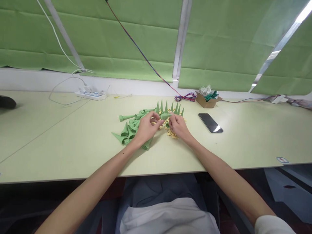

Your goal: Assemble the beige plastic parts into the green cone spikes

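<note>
Green cone (165, 116) between the 2 hands — the right hand (179, 126) pinches 1 end of it, while the left hand (147, 127) curves its thumb and fingers near the other end, though I cannot tell whether they grip. Just beyond the hands stands a row of upright cones (166, 107), and a heap of cones (133, 125) lies beside the left hand on the bench (243, 139). Yellow pieces (172, 134) lie scattered beneath the right hand — with a black phone (210, 123) farther to its right.
</note>
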Demonstrator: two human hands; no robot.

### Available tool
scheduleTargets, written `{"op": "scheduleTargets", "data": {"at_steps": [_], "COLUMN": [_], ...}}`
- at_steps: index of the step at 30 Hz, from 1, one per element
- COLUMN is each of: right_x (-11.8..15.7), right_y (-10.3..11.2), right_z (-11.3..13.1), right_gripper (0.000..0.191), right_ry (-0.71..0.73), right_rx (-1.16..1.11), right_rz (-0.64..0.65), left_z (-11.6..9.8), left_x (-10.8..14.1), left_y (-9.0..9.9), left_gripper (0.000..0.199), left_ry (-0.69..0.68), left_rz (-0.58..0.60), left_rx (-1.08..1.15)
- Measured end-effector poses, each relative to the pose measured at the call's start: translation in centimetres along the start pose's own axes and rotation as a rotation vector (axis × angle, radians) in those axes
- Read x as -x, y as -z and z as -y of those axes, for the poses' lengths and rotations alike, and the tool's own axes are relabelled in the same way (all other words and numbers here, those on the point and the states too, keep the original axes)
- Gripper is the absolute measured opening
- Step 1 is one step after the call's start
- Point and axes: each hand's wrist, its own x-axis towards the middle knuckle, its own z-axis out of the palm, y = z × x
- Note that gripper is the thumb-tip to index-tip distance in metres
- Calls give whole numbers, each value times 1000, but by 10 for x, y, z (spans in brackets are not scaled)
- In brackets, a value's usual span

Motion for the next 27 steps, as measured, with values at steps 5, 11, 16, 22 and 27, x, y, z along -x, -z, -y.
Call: {"op": "scheduleTargets", "data": {"at_steps": [5,11,16,22,27], "right_x": [3,5,6,7,6], "right_y": [3,5,5,3,2], "right_z": [4,6,4,7,7], "right_gripper": [55,51,51,58,64], "right_ry": [89,176,167,84,-4], "right_rx": [58,89,26,-25,-38], "right_rz": [-70,31,58,40,34], "left_z": [-6,-7,-7,-5,3], "left_x": [-1,-1,0,3,3], "left_y": [0,3,7,8,4], "left_gripper": [53,52,47,37,37], "left_ry": [219,302,242,84,-158], "left_rz": [185,320,314,267,115], "left_rx": [250,398,337,-27,-258]}}
